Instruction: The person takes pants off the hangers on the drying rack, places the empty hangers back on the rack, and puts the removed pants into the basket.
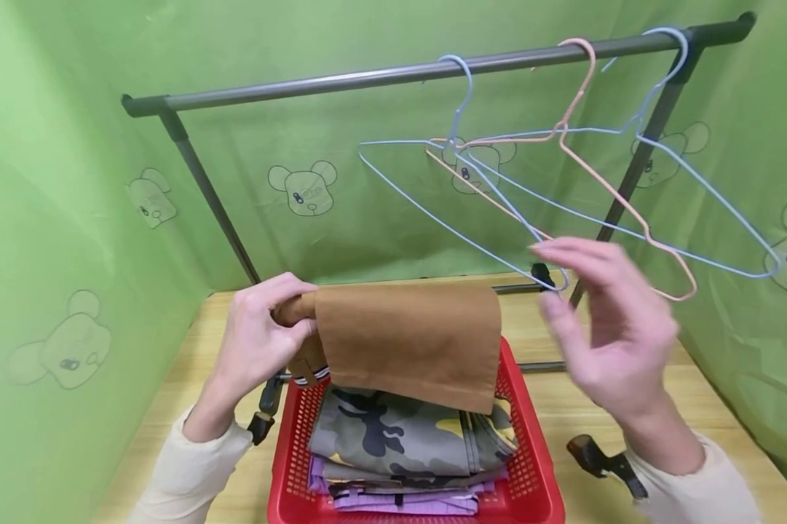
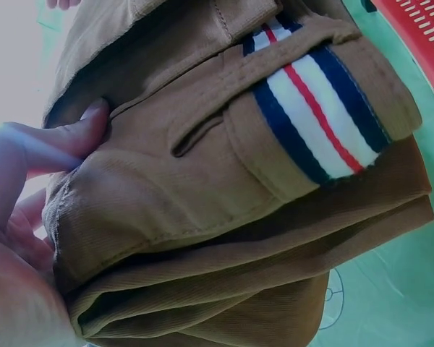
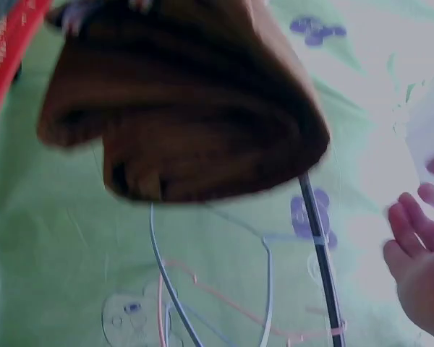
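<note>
A folded brown pair of trousers (image 1: 409, 342) hangs above the red basket. My left hand (image 1: 258, 331) pinches its left end between thumb and fingers. In the left wrist view, a belt loop and a navy, white and red striped band (image 2: 322, 108) show on the trousers, with my left thumb (image 2: 76, 137) on the cloth. My right hand (image 1: 616, 331) is raised, fingers extended and slightly bent, holding nothing. It is close to the lower right corner of a blue hanger (image 1: 455, 233); whether it touches is unclear. In the right wrist view, the trousers' underside (image 3: 195, 137) is dark and blurred.
A dark metal rail (image 1: 341, 84) carries blue and pink hangers (image 1: 619, 196). Under the trousers, a red basket (image 1: 531, 451) contains folded camouflage cloth (image 1: 393, 437) and purple cloth (image 1: 406, 502). The rack's black feet (image 1: 590, 455) stand on the wooden tabletop (image 1: 164, 437). Green curtains surround it.
</note>
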### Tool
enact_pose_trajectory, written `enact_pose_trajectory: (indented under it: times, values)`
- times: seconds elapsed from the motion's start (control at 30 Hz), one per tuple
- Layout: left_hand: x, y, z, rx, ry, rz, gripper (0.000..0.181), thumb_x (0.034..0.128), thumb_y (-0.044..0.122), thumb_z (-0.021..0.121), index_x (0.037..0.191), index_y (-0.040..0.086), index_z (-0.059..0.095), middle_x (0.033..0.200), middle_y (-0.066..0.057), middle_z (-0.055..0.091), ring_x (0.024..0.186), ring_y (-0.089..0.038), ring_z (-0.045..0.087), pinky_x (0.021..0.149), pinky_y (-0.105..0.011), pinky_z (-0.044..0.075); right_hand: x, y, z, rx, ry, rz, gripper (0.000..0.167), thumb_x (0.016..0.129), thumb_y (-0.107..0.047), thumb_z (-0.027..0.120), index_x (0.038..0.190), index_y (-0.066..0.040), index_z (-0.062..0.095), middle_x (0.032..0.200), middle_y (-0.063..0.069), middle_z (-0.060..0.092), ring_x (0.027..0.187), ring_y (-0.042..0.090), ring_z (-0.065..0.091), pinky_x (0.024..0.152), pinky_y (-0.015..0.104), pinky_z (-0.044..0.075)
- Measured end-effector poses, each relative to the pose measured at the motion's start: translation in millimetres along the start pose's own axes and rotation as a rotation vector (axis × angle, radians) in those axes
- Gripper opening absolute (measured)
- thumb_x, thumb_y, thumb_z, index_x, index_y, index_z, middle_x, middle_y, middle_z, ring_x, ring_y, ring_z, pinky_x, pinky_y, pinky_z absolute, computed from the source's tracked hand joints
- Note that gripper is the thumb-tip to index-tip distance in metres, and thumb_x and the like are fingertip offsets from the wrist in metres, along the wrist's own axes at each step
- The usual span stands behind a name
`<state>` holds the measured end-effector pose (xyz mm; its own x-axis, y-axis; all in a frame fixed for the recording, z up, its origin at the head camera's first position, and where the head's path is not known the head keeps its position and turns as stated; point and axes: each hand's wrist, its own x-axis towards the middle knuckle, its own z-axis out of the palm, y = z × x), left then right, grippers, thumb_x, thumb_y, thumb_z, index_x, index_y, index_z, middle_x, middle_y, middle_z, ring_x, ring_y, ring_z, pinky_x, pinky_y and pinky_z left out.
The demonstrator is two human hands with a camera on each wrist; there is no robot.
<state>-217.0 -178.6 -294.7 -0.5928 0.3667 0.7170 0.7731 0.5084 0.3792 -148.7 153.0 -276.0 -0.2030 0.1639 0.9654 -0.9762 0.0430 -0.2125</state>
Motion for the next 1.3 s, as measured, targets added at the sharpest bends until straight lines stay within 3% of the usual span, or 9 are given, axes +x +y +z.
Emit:
enact_pose_trajectory:
  times: [0.1, 0.2, 0.3, 0.43, 0.67, 0.83, 0.97, 1.17, 1.3]
  values:
    - [-0.6, 1.6, -1.6, 0.008, 0.004, 0.002, 0.034, 0.0670, -0.006, 0.076, 0.091, 0.018, 0.077, 0.085, 0.010, 0.069, 0.073, -0.009, 0.060, 0.064, -0.022, 0.044, -6.1, -1.4, 3.6, -0.190, -0.274, 0.069, 0.052, 0.095, -0.024, 0.075, 0.121, 0.018, 0.062, 0.125, 0.030, 0.064, 0.123, 0.031, 0.060, 0.111, 0.034, 0.046]
    - [-0.6, 3.7, -1.7, 0.009, -0.001, 0.009, 0.034, 0.0676, -0.006, 0.076, 0.091, 0.018, 0.077, 0.086, 0.011, 0.069, 0.073, -0.009, 0.061, 0.064, -0.022, 0.045, -13.6, 2.8, 0.5, -0.401, -0.524, 0.177, 0.071, 0.093, -0.046, 0.074, 0.141, 0.004, 0.056, 0.145, 0.019, 0.056, 0.134, 0.029, 0.053, 0.116, 0.032, 0.038]
    - [-0.6, 5.2, -0.9, 0.000, -0.005, 0.019, 0.034, 0.0682, -0.006, 0.075, 0.091, 0.018, 0.077, 0.086, 0.010, 0.069, 0.073, -0.009, 0.061, 0.064, -0.022, 0.045, -22.1, 11.2, -5.7, -0.485, -0.694, 0.305, 0.084, 0.084, -0.045, 0.085, 0.152, -0.011, 0.049, 0.155, 0.005, 0.048, 0.139, 0.024, 0.048, 0.116, 0.033, 0.038]
    - [-0.4, 6.6, 0.2, 0.014, -0.015, 0.028, 0.033, 0.0678, -0.006, 0.075, 0.092, 0.017, 0.077, 0.087, 0.010, 0.070, 0.071, -0.009, 0.060, 0.061, -0.023, 0.043, -29.9, 22.8, -13.2, -0.520, -0.816, 0.400, 0.093, 0.073, -0.037, 0.094, 0.153, -0.022, 0.048, 0.151, -0.004, 0.051, 0.130, 0.017, 0.055, 0.103, 0.039, 0.049]
    - [-2.4, 6.5, 4.4, 0.002, -0.101, 0.029, 0.035, 0.0679, -0.005, 0.080, 0.097, 0.014, 0.076, 0.091, 0.009, 0.069, 0.077, -0.010, 0.060, 0.065, -0.027, 0.045, -37.4, 31.7, -18.1, -0.544, -0.806, 0.373, 0.071, 0.073, -0.021, 0.093, 0.137, -0.020, 0.063, 0.126, -0.005, 0.069, 0.098, 0.011, 0.067, 0.076, 0.030, 0.056]
    - [-1.7, 6.7, 7.2, 0.008, -0.184, 0.036, 0.037, 0.0722, -0.004, 0.084, 0.103, 0.012, 0.072, 0.106, 0.005, 0.067, 0.095, -0.015, 0.063, 0.082, -0.035, 0.052, -40.7, 32.9, -20.8, -0.550, -0.766, 0.304, 0.066, 0.070, -0.013, 0.093, 0.131, -0.017, 0.066, 0.116, -0.005, 0.072, 0.093, 0.011, 0.068, 0.075, 0.022, 0.053]
    - [-2.0, 6.2, 10.0, 0.034, -0.259, 0.064, 0.037, 0.0769, -0.001, 0.086, 0.109, 0.010, 0.069, 0.125, -0.002, 0.066, 0.116, -0.022, 0.062, 0.099, -0.045, 0.050, -44.5, 34.7, -24.9, -0.516, -0.750, 0.284, 0.065, 0.070, -0.011, 0.092, 0.130, -0.017, 0.068, 0.117, -0.004, 0.072, 0.095, 0.012, 0.069, 0.077, 0.019, 0.053]
    - [-5.5, -0.4, 11.0, 0.006, -0.341, 0.061, 0.043, 0.0837, 0.016, 0.085, 0.122, 0.015, 0.065, 0.117, 0.003, 0.070, 0.105, -0.018, 0.064, 0.091, -0.043, 0.049, -47.6, 37.7, -31.0, -0.439, -0.703, 0.279, 0.060, 0.072, -0.006, 0.089, 0.128, -0.013, 0.070, 0.118, 0.000, 0.073, 0.099, 0.016, 0.071, 0.083, 0.016, 0.053]
    - [-5.7, -7.3, 9.0, -0.039, -0.384, 0.064, 0.066, 0.0793, 0.028, 0.090, 0.137, 0.018, 0.060, 0.133, 0.005, 0.064, 0.120, -0.017, 0.060, 0.099, -0.042, 0.048, -47.0, 36.9, -35.4, -0.411, -0.693, 0.329, 0.061, 0.071, -0.003, 0.091, 0.128, -0.012, 0.071, 0.119, 0.002, 0.073, 0.104, 0.016, 0.070, 0.087, 0.016, 0.053]
